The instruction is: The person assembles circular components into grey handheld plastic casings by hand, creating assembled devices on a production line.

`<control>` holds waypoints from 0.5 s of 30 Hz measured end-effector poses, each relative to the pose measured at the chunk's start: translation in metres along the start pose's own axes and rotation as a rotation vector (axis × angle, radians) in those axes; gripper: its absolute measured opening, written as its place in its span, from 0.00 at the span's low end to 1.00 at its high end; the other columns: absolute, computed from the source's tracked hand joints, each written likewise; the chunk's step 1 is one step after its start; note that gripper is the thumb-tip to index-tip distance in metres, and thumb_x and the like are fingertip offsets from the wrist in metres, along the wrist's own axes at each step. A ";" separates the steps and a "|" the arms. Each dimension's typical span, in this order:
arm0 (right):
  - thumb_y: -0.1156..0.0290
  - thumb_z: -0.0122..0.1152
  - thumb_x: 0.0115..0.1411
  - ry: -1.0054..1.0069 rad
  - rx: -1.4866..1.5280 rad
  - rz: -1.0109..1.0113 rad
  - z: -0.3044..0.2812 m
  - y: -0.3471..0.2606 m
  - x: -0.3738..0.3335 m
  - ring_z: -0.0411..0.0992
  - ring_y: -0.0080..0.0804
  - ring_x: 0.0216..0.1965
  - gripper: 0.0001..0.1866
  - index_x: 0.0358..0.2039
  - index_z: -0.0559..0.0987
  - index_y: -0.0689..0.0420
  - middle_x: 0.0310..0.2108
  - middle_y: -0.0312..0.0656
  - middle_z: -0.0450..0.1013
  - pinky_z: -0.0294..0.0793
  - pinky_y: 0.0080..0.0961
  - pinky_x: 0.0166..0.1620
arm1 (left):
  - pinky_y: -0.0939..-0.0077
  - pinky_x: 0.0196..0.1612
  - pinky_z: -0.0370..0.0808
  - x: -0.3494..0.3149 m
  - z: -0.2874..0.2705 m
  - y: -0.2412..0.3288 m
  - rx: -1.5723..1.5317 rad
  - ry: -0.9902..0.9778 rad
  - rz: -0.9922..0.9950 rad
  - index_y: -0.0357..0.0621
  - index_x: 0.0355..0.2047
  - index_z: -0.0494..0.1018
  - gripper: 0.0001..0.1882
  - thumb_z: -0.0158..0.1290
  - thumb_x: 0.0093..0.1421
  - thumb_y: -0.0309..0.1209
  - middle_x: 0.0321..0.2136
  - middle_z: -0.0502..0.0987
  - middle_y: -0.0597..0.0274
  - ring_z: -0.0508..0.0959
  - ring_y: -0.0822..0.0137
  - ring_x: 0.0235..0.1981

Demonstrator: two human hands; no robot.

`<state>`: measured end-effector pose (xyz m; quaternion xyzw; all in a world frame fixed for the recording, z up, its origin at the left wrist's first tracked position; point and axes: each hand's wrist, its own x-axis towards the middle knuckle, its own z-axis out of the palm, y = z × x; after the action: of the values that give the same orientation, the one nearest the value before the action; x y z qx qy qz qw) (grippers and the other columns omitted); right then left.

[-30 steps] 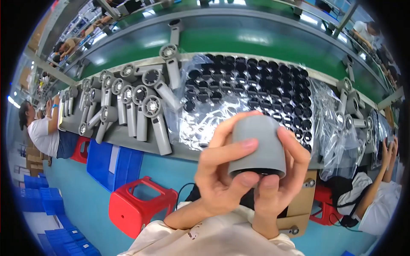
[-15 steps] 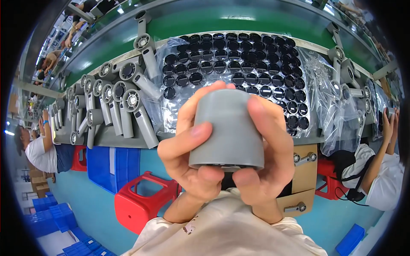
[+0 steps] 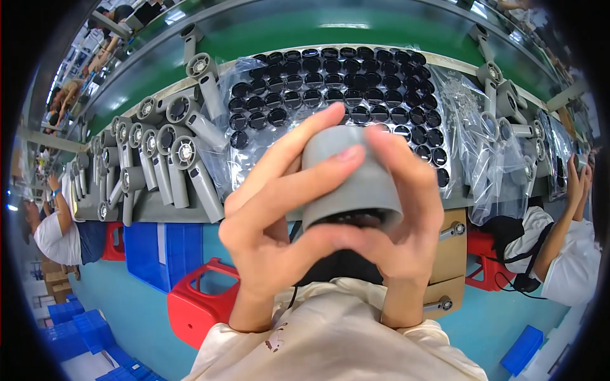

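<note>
Close in front of me, a grey cylindrical fan housing is held up in both hands. Its lower end tilts toward me and shows a dark opening, though what sits inside is too shadowed to make out. My left hand grips its left side, fingers laid across the upper wall and thumb under the rim. My right hand wraps round the right side, with its thumb at the lower rim. Beyond them, rows of round black caps lie on clear plastic on the bench, partly hidden by my hands.
Grey handheld fans crowd the bench's left side; more lie at right beside clear plastic bags. A green strip runs behind. Below stand a red stool, a blue bin and cardboard. Co-workers sit on both sides.
The housing has tipped so its dark lower opening shows more. My left fingers have stretched further across its wall, and both thumbs have shifted along the rim. The view has moved slightly.
</note>
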<state>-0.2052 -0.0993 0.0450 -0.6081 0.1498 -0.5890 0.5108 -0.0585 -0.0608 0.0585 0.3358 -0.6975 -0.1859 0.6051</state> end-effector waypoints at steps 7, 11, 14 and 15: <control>0.67 0.71 0.36 -0.040 0.040 -0.236 0.002 -0.008 0.005 0.66 0.39 0.42 0.39 0.48 0.60 0.58 0.43 0.60 0.63 0.65 0.32 0.44 | 0.62 0.42 0.71 -0.084 0.003 0.050 -0.514 0.116 0.141 0.35 0.42 0.68 0.29 0.63 0.46 0.43 0.45 0.65 0.43 0.71 0.56 0.40; 0.67 0.69 0.38 -0.016 0.110 -0.286 0.009 -0.006 0.000 0.65 0.38 0.42 0.40 0.51 0.58 0.59 0.43 0.59 0.63 0.65 0.32 0.44 | 0.62 0.49 0.67 -0.069 0.042 0.042 -0.507 0.180 -0.572 0.37 0.54 0.54 0.44 0.63 0.45 0.47 0.48 0.64 0.45 0.69 0.58 0.47; 0.65 0.67 0.40 0.027 0.044 -0.368 0.014 -0.009 -0.002 0.65 0.37 0.42 0.41 0.54 0.58 0.61 0.45 0.60 0.62 0.65 0.31 0.44 | 0.62 0.55 0.61 -0.020 0.067 0.035 -0.732 0.588 -0.554 0.39 0.59 0.43 0.54 0.64 0.42 0.50 0.52 0.62 0.43 0.66 0.57 0.52; 0.65 0.66 0.41 -0.023 -0.085 -0.351 0.014 -0.011 -0.004 0.65 0.38 0.42 0.41 0.54 0.58 0.62 0.45 0.60 0.62 0.65 0.31 0.44 | 0.63 0.58 0.58 -0.012 0.067 0.037 -0.771 0.673 -0.434 0.39 0.60 0.38 0.59 0.64 0.41 0.52 0.54 0.60 0.42 0.64 0.56 0.54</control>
<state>-0.1984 -0.0853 0.0549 -0.6526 0.0604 -0.6551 0.3758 -0.1322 -0.0362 0.0618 0.2670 -0.2620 -0.4306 0.8214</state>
